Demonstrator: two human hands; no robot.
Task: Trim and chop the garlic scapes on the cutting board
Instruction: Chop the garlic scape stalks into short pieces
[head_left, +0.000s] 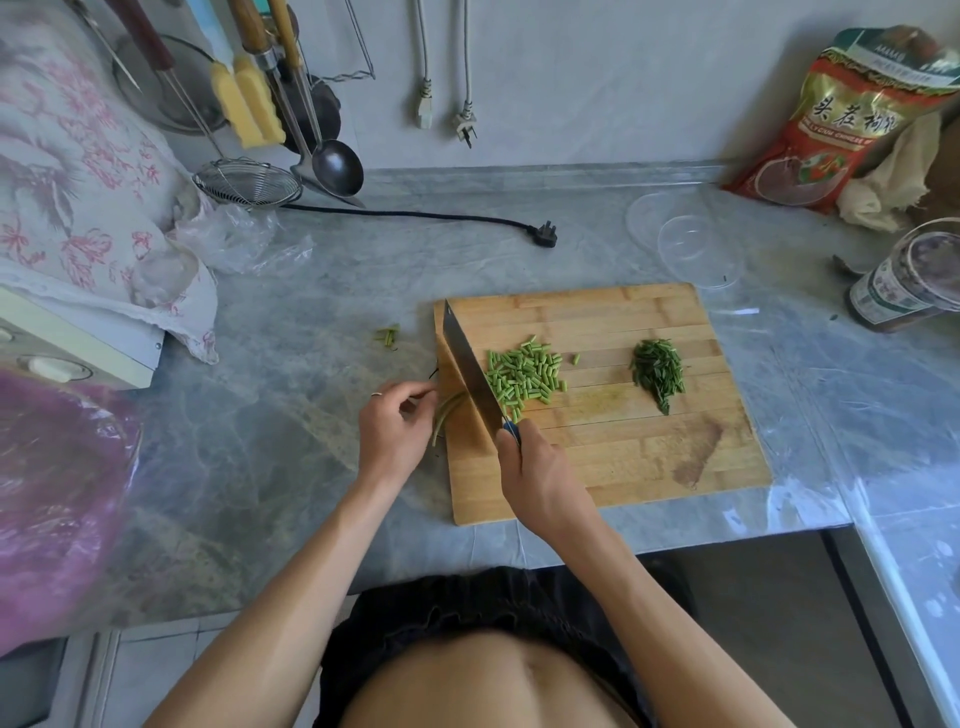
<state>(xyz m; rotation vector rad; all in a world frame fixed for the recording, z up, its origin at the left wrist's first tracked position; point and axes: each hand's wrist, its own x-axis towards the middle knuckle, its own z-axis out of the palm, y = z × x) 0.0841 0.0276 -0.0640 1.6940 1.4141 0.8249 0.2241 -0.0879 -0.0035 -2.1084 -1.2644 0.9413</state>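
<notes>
On board: two chopped piles, one knife, few uncut scapes.

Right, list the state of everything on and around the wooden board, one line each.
Steel cleaver: gripped, tilted, edge on board.
Uncut green scape stalks: at the board's left edge, by the fingers.
Pale green chopped pile: heaped beside the blade.
Dark green chopped pile: apart, to the right.
Left hand: curled at stalks.
Right hand: grips handle.
Black plug: unplugged, lying loose.

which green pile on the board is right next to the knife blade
The light green pile of short pieces, beside the knife; the dark green pile lies apart to the right.
</notes>
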